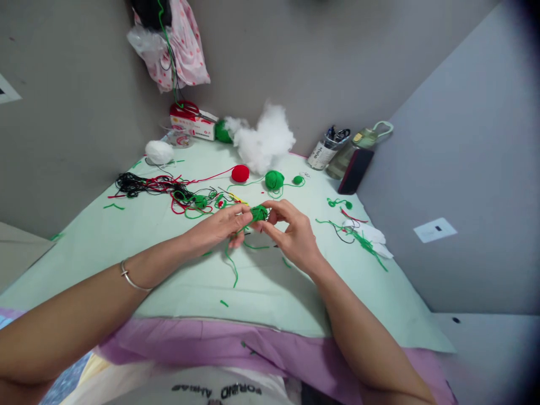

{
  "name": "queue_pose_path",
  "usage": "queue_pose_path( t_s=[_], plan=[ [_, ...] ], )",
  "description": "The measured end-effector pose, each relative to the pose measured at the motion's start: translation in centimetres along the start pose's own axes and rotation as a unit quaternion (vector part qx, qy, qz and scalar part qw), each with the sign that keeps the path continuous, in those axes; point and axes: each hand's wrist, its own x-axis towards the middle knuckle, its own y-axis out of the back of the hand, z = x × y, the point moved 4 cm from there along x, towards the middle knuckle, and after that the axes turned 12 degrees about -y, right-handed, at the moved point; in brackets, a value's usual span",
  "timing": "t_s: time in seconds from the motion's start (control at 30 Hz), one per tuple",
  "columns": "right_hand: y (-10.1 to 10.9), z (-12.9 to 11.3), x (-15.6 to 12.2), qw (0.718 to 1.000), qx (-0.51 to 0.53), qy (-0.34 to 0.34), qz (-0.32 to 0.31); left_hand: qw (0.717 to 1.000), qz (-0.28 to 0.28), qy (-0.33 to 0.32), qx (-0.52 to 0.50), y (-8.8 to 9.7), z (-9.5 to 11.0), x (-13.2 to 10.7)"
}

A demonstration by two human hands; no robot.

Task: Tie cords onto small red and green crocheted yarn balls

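Between my two hands, above the middle of the table, is a small green yarn piece with dark strands across it. My left hand grips its left side between thumb and fingers. On its right side, the thumb and fingertips of my right hand pinch it. A loose green yarn tail hangs down from near my left hand onto the table. Just beyond my left fingers lies a thin yellow tool, partly hidden among strands.
A black and red yarn tangle lies left. Behind are a red yarn ball, a green yarn ball and white stuffing. Scissors rest on a box. A phone leans on a bottle at right, near yarn scraps.
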Motion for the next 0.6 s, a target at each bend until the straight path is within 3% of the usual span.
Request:
queue_pose_path(
  t_s=[0.07,0.1,0.17,0.23,0.3,0.47,0.6],
  plan=[
    [0.5,0.1,0.1,1.0,0.005,-0.009,0.026,0.996,-0.047,0.004,0.072,0.3,0.3,0.0],
    [0.6,0.1,0.2,0.999,0.008,-0.011,0.036,0.994,-0.036,-0.008,0.102,0.7,0.5,0.0],
    [0.8,0.2,0.2,0.998,0.017,-0.015,0.051,0.989,0.058,-0.059,0.12,1.9,1.4,0.1],
    [0.8,0.2,0.1,0.998,0.034,-0.025,0.055,0.977,0.166,-0.112,0.074,3.1,2.3,0.1],
    [0.7,0.2,0.1,0.996,0.052,-0.036,0.055,0.967,0.214,-0.14,-0.012,3.6,2.9,0.1],
    [0.5,-0.2,-0.1,0.992,0.094,-0.052,0.061,0.954,0.217,-0.114,-0.173,3.3,3.7,0.0],
    [0.2,-0.4,-0.3,0.992,0.093,-0.046,0.076,0.974,0.178,-0.093,-0.104,1.9,2.7,0.0]
  ],
)
